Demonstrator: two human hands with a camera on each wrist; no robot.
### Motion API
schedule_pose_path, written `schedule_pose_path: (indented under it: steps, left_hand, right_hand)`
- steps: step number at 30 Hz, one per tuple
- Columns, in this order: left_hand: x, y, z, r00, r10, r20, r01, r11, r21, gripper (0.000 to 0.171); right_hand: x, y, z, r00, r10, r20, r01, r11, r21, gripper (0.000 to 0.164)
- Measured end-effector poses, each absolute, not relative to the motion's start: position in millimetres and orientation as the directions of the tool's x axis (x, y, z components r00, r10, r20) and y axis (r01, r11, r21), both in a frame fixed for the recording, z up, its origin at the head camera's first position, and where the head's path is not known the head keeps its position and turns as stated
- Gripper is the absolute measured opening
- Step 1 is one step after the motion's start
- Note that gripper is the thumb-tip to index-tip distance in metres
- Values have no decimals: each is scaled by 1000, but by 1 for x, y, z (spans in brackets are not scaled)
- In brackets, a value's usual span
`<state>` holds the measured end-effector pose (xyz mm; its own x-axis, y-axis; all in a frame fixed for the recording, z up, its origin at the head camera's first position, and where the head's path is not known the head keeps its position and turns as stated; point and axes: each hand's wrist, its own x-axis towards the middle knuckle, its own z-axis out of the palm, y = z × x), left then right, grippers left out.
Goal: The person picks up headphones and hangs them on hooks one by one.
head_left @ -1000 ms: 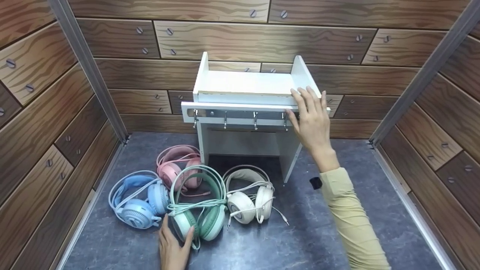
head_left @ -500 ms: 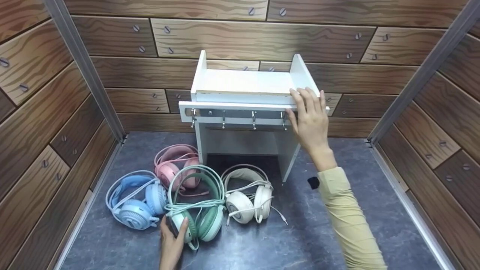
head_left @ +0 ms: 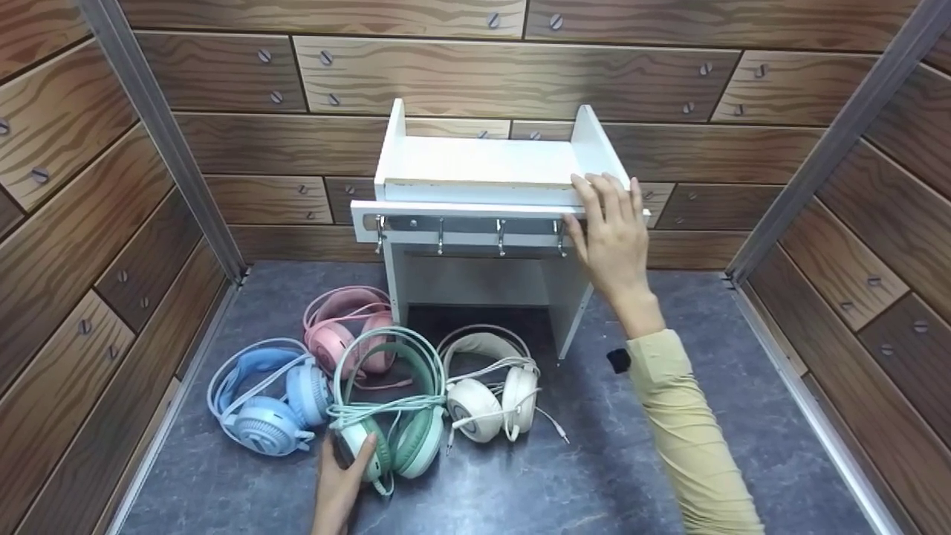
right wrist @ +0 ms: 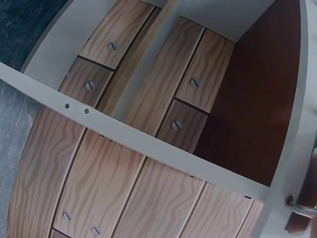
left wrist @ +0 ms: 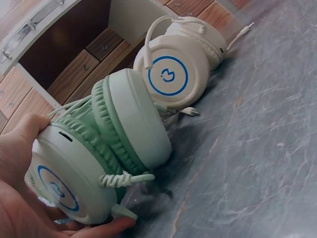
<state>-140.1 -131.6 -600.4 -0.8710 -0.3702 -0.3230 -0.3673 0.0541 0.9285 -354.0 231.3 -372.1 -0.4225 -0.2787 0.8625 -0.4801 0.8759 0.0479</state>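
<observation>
Over-ear headphones in mint green stand on the floor with their cable wound round them. My left hand grips their left ear cup, the thumb on its near side; the left wrist view shows the fingers passing underneath. Behind them is a white shelf unit with a front rail bearing several metal hooks. My right hand rests on the right end of that rail, fingers stretched up to the shelf edge and thumb at the rail's top. The right wrist view looks into the unit's side.
Blue headphones lie left of the green pair, pink headphones behind it, and cream headphones to its right with a loose plug. Wood-patterned walls with metal corner posts enclose the dark grey floor.
My left hand has closed in on the green ear cup, from fingers spread beside it to a grip. The right hand stays on the rail; the head view has shifted slightly.
</observation>
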Motion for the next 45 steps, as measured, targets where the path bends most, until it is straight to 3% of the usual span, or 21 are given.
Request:
schedule_pose_path:
  steps: [17, 24, 33, 39, 45]
  left_hand:
    - [-128, -114, -607, -843, -468, -267, -366, 134, 921, 103]
    - [-120, -106, -612, -837, -509, -199, -304, 130, 944, 99]
    - [-115, -107, -624, -838, -516, -178, -126, -133, 983, 78]
    - [-107, -116, -621, -841, -481, -248, -200, -151, 968, 89]
    - [-100, -121, -614, -866, -470, -172, -131, -120, 984, 82]
  right_hand:
    - [-354, 235, -368, -449, -281, 848, -476, 879, 40, 50]
    - [-354, 235, -367, -447, -277, 851, -480, 877, 33, 50]
    - [-353, 235, -369, -467, -277, 840, -476, 879, 25, 50]
    - [-352, 235, -369, -477, -275, 835, -471, 882, 22, 50]
    - [-353, 232, -369, -468, -281, 838, -479, 877, 26, 51]
